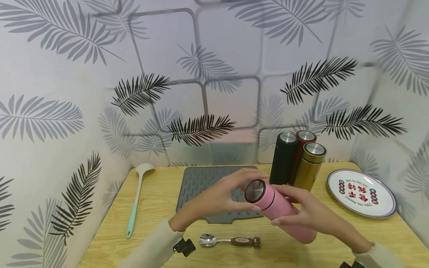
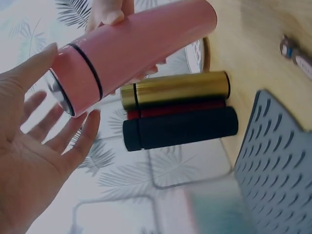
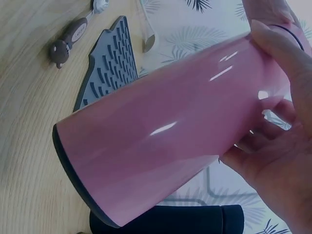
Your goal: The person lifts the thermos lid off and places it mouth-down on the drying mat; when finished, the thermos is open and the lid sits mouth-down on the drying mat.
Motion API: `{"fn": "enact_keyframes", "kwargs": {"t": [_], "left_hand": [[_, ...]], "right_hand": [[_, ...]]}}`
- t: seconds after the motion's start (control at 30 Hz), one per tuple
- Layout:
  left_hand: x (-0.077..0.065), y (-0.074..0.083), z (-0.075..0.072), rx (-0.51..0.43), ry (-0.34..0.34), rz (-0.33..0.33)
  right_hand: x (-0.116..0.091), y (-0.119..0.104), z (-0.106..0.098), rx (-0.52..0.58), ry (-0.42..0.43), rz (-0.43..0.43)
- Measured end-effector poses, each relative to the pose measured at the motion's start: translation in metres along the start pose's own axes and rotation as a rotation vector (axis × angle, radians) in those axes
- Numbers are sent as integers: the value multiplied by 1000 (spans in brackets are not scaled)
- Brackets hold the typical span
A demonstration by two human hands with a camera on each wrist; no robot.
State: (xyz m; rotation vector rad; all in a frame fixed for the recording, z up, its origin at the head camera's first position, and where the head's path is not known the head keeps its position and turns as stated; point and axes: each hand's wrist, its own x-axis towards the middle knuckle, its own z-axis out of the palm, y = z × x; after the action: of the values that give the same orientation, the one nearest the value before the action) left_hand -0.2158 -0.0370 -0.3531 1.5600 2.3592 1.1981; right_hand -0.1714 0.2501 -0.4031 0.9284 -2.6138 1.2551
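Wooden surface; above, right fingers grip a tilted pink bottle, left fingers spread loosely around its lid.

We are at a tabletop laid with kitchenware, so the place looks most like a home kitchen or dining corner, though we cannot tell which. Across the lower frame we see a wood-grain table with a ladle at lower left, a spoon at bottom centre and a printed plate at lower right. Leaf-patterned wall covering fills the upper frame.
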Motion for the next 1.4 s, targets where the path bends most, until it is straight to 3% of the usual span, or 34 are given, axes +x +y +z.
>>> {"fn": "enact_keyframes", "kwargs": {"t": [0.17, 0.3, 0.37, 0.6, 0.7, 0.8, 0.93, 1.17, 1.3, 1.4], "left_hand": [[-5, 9, 0, 142, -43, 126], [-6, 12, 4, 197, 5, 140], [-6, 12, 7, 203, 39, 66], [0, 8, 19, 165, 193, -297], [3, 7, 22, 157, 221, -388], [5, 5, 23, 153, 218, -415], [1, 1, 19, 126, 175, -318], [-14, 3, 7, 237, 12, 49], [-16, 5, 8, 265, -16, 168], [-17, 4, 9, 280, -8, 214]], "right_hand": [[-2, 2, -2, 87, -81, -34], [-2, 2, 1, 68, -60, -25], [-1, 0, 4, 10, -21, -20], [4, -11, 19, -288, 123, -14], [4, -14, 24, -368, 157, -3], [4, -14, 26, -401, 163, 12], [3, -9, 24, -325, 132, 7], [0, 1, 11, -23, -12, -37], [-1, 6, 6, 49, -64, -45], [0, 9, 3, 56, -86, -38]]}}
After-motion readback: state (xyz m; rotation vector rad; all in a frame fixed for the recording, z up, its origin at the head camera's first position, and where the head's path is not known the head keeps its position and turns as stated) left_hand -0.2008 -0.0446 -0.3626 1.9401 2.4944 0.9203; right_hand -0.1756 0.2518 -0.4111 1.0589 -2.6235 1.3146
